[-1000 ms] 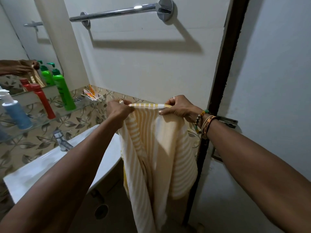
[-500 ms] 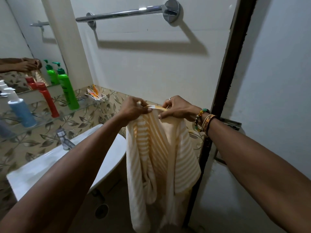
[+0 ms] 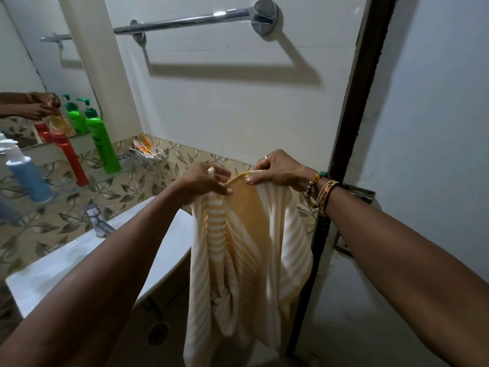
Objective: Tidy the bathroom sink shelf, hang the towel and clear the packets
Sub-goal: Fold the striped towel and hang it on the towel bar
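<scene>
With left hand [image 3: 205, 181] and right hand [image 3: 277, 170] pinching the top hem of the cream-and-yellow striped cloth towel [image 3: 246, 234], dangling it beside the white ceramic sink [image 3: 53, 268], well below the chrome wall rail [image 3: 185, 22]. Apparently hanging it; next calling for lifting and draping over that rail.

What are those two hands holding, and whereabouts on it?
A yellow-and-white striped towel. The left hand and right hand each pinch its top edge, and the rest hangs below.

Head-worn wide-angle camera faces forward and down, close to the towel rail [image 3: 185, 21].
</scene>
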Action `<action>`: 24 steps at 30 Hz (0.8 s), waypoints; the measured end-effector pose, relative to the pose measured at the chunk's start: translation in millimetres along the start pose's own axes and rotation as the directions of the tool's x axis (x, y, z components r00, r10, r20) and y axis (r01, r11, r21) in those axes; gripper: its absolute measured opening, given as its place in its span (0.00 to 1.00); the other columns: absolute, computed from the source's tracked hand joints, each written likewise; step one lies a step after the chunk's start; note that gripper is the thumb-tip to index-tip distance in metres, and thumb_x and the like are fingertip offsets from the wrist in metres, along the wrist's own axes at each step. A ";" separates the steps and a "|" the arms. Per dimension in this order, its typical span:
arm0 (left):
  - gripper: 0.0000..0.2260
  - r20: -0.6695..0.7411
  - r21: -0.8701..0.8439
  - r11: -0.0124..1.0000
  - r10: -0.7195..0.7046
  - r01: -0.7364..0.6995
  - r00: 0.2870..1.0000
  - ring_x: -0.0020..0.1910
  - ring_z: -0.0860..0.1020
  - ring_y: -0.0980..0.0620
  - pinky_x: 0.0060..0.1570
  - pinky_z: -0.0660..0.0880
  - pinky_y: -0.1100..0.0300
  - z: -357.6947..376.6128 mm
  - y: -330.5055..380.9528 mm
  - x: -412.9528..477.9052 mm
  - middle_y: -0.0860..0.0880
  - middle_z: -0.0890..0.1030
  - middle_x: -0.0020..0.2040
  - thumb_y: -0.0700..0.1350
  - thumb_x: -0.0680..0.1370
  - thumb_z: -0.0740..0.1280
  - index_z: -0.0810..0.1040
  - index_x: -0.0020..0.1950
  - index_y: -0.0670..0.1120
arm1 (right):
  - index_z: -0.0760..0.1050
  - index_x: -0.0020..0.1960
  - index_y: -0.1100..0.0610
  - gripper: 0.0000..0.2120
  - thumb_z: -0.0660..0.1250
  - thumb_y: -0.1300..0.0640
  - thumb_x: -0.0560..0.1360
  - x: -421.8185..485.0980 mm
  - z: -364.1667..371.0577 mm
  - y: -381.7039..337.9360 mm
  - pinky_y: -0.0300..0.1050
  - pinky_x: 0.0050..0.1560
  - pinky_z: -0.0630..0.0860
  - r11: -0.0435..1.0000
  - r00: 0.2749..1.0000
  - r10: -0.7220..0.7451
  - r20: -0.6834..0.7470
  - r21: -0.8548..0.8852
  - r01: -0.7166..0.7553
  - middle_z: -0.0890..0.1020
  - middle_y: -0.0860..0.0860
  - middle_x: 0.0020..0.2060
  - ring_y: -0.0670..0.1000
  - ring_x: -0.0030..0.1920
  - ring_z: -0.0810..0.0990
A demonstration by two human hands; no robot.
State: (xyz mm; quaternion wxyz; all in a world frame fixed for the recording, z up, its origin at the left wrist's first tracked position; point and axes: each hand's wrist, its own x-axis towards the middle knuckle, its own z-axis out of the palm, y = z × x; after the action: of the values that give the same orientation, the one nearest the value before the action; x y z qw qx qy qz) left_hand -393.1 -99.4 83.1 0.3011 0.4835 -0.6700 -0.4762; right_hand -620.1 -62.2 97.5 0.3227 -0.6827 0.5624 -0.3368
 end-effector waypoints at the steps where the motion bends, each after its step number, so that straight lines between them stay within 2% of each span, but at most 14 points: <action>1: 0.22 0.054 -0.012 0.999 0.033 -0.033 0.998 0.53 0.84 0.45 0.52 0.82 0.54 3.8 2.7 -0.5 0.41 0.85 0.54 0.32 0.65 0.79 0.83 0.58 0.41 | 0.86 0.48 0.61 0.11 0.80 0.58 0.68 1.1 3.1 -4.7 0.47 0.49 0.80 0.998 1.000 -0.019 0.023 -0.060 0.021 0.86 0.53 0.44 0.51 0.48 0.82; 3: 0.22 0.119 0.023 0.994 0.100 -0.104 0.988 0.52 0.84 0.49 0.49 0.81 0.58 11.8 7.6 -2.4 0.43 0.85 0.54 0.32 0.68 0.78 0.82 0.61 0.40 | 0.86 0.50 0.58 0.10 0.78 0.59 0.69 3.9 9.3 -11.4 0.48 0.53 0.79 0.985 0.997 -0.045 0.062 -0.164 0.054 0.86 0.52 0.45 0.51 0.51 0.82; 5: 0.16 0.116 0.115 0.980 0.147 -0.160 0.982 0.46 0.82 0.52 0.46 0.79 0.61 16.7 10.4 -3.6 0.47 0.85 0.47 0.34 0.70 0.77 0.84 0.57 0.41 | 0.86 0.49 0.57 0.09 0.78 0.59 0.69 5.4 12.0 -14.0 0.49 0.54 0.79 0.973 0.997 -0.055 0.060 -0.223 0.067 0.86 0.50 0.44 0.50 0.51 0.82; 7: 0.10 0.040 0.198 0.964 0.174 -0.178 0.984 0.43 0.78 0.52 0.43 0.75 0.61 14.8 10.0 -3.9 0.46 0.82 0.41 0.36 0.71 0.77 0.85 0.52 0.40 | 0.86 0.48 0.57 0.10 0.79 0.55 0.69 5.5 11.0 -12.2 0.51 0.54 0.79 0.970 0.998 -0.042 0.041 -0.237 0.050 0.86 0.50 0.44 0.51 0.50 0.82; 10: 0.07 -0.084 0.180 0.972 0.166 -0.149 0.983 0.41 0.77 0.52 0.41 0.74 0.60 8.4 7.4 -2.0 0.47 0.81 0.40 0.36 0.72 0.76 0.86 0.49 0.42 | 0.86 0.46 0.58 0.14 0.80 0.49 0.67 2.1 6.2 -6.7 0.54 0.49 0.80 0.969 0.999 0.013 0.045 -0.247 -0.002 0.86 0.52 0.43 0.55 0.46 0.83; 12: 0.07 -0.203 0.161 0.980 0.149 -0.117 0.968 0.39 0.77 0.53 0.42 0.76 0.58 5.4 5.0 -0.1 0.49 0.82 0.39 0.37 0.71 0.77 0.86 0.46 0.46 | 0.85 0.41 0.59 0.15 0.80 0.47 0.67 1.0 1.8 -1.0 0.49 0.39 0.74 0.966 0.997 0.040 0.059 -0.258 -0.024 0.83 0.48 0.35 0.51 0.36 0.79; 14: 0.07 -0.310 0.129 0.988 0.124 -0.087 0.943 0.40 0.79 0.53 0.45 0.78 0.57 2.3 1.6 1.7 0.49 0.84 0.41 0.37 0.70 0.78 0.85 0.43 0.48 | 0.84 0.34 0.56 0.14 0.79 0.45 0.67 -1.2 -2.2 4.9 0.41 0.34 0.65 0.965 0.998 0.058 0.028 -0.258 -0.049 0.76 0.43 0.26 0.45 0.29 0.70; 17: 0.08 -0.357 0.083 0.995 0.084 -0.057 0.930 0.44 0.81 0.51 0.43 0.78 0.59 2.5 -3.4 3.0 0.46 0.85 0.44 0.35 0.70 0.78 0.85 0.41 0.48 | 0.85 0.38 0.59 0.16 0.79 0.45 0.67 -5.5 -5.9 9.4 0.41 0.34 0.63 0.973 0.997 0.075 0.010 -0.221 -0.071 0.76 0.47 0.29 0.45 0.30 0.70; 20: 0.08 -0.284 0.095 0.995 0.052 -0.025 0.958 0.43 0.81 0.50 0.39 0.78 0.61 6.5 -2.4 0.3 0.46 0.85 0.43 0.33 0.70 0.76 0.85 0.44 0.46 | 0.86 0.40 0.57 0.12 0.80 0.49 0.67 -7.3 -2.6 1.9 0.42 0.37 0.69 0.981 0.999 0.034 0.009 -0.194 -0.032 0.84 0.51 0.35 0.44 0.34 0.75; 22: 0.11 -0.132 0.069 0.997 0.049 -0.040 0.990 0.42 0.83 0.49 0.38 0.80 0.59 7.1 1.7 -2.7 0.44 0.86 0.45 0.33 0.70 0.76 0.86 0.49 0.44 | 0.86 0.43 0.57 0.11 0.79 0.50 0.68 -5.7 -1.2 -6.6 0.44 0.40 0.72 0.978 1.000 0.002 0.009 -0.207 0.000 0.86 0.53 0.41 0.46 0.38 0.78; 24: 0.15 0.036 0.038 0.994 0.103 -0.104 0.994 0.42 0.85 0.51 0.38 0.81 0.60 9.4 6.3 -5.6 0.45 0.86 0.46 0.32 0.69 0.77 0.85 0.55 0.42 | 0.86 0.46 0.56 0.11 0.79 0.51 0.68 -4.1 0.7 -14.6 0.42 0.39 0.72 0.967 0.999 -0.028 0.025 -0.252 0.033 0.86 0.50 0.40 0.46 0.39 0.78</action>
State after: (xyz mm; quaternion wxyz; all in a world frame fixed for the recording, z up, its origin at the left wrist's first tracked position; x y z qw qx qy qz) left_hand -401.5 -90.5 85.9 0.3042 0.4457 -0.7086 -0.4547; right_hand -612.1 -55.7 108.7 0.2340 -0.7302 0.5868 -0.2603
